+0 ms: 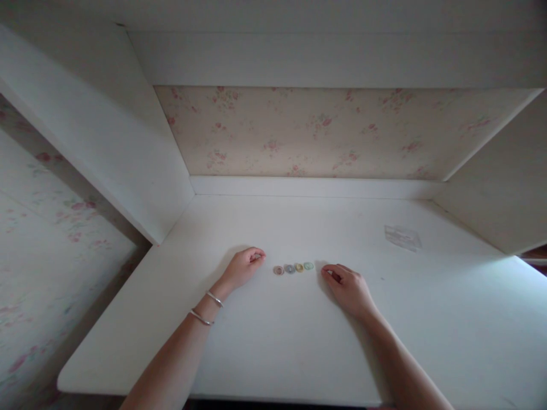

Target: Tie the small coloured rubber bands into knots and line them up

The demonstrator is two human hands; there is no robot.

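Note:
Several small round pieces, perhaps rings or coiled bands, lie in a short row on the white desk [273, 341]. From left to right they are a pinkish one [278, 270], a grey-blue one [289, 269], a yellow one [299, 267] and a pale green one [308, 266]. My left hand [244, 266] rests on the desk left of the row, fingers curled and thumb against the index finger. Just right of the green piece lies my right hand [347, 287], also curled closed. Neither hand touches the row, and nothing shows in either. Two silver bangles [207, 309] circle my left wrist.
A clear plastic bag [402, 237] lies on the desk at the right rear. White side panels [141, 154] and an overhead shelf [299, 57] enclose the desk, with floral wallpaper [299, 131] behind. The desk's front edge [273, 396] runs along the bottom.

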